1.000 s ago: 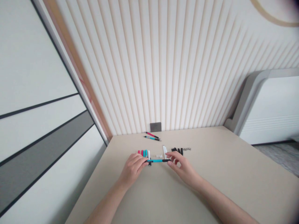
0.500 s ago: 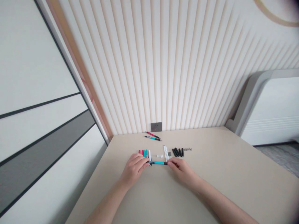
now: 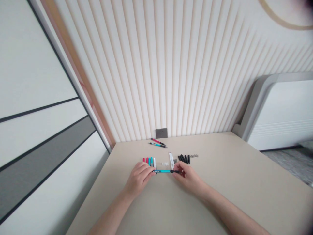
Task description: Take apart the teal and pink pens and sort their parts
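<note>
Pinching the teal pen (image 3: 166,171) by its two ends, both grips pressed together on the barrel, the left hand (image 3: 138,179) and the right hand (image 3: 188,178) are holding it level at centre frame, over the tabletop (image 3: 220,202), just in front of the coloured pen parts (image 3: 149,160) and black pen parts (image 3: 184,159).

Ribbed cream wall (image 3: 171,65), grey wall socket (image 3: 161,133), beige desk (image 3: 232,195), striped panelling (image 3: 41,98), grey floor (image 3: 290,164).

Your left hand (image 3: 138,180) and right hand (image 3: 188,179) hold a teal-and-black pen (image 3: 166,171) by its ends above a beige desk (image 3: 227,192), just below lined-up pen parts (image 3: 184,159).
</note>
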`<state>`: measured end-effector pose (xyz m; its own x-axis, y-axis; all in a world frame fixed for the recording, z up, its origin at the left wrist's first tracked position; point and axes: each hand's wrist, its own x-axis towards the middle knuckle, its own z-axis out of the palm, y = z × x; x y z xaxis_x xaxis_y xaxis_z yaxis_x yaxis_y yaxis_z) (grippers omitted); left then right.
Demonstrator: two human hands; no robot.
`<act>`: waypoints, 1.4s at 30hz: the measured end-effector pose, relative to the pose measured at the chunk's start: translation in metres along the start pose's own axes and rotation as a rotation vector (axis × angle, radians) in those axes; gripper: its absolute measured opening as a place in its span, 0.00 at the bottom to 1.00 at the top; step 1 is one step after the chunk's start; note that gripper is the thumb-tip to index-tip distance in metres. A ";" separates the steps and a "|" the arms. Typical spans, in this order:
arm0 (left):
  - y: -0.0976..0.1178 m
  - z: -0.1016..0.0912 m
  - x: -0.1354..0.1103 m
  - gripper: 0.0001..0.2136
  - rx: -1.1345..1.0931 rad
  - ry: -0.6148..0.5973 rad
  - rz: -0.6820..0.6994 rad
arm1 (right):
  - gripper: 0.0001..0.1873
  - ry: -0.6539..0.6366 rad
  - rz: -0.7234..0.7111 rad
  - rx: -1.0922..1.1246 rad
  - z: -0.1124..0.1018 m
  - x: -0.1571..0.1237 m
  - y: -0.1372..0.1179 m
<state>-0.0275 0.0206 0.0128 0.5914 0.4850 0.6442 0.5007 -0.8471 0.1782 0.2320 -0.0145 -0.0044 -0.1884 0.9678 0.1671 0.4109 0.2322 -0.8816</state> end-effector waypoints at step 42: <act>0.001 -0.010 -0.001 0.04 -0.020 0.021 -0.119 | 0.16 -0.118 -0.226 -0.482 -0.013 -0.006 -0.007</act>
<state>-0.0339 0.0176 0.0196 0.5150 0.5776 0.6333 0.5537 -0.7882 0.2687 0.2417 -0.0205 0.0069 -0.4067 0.8777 0.2534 0.7059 0.4780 -0.5226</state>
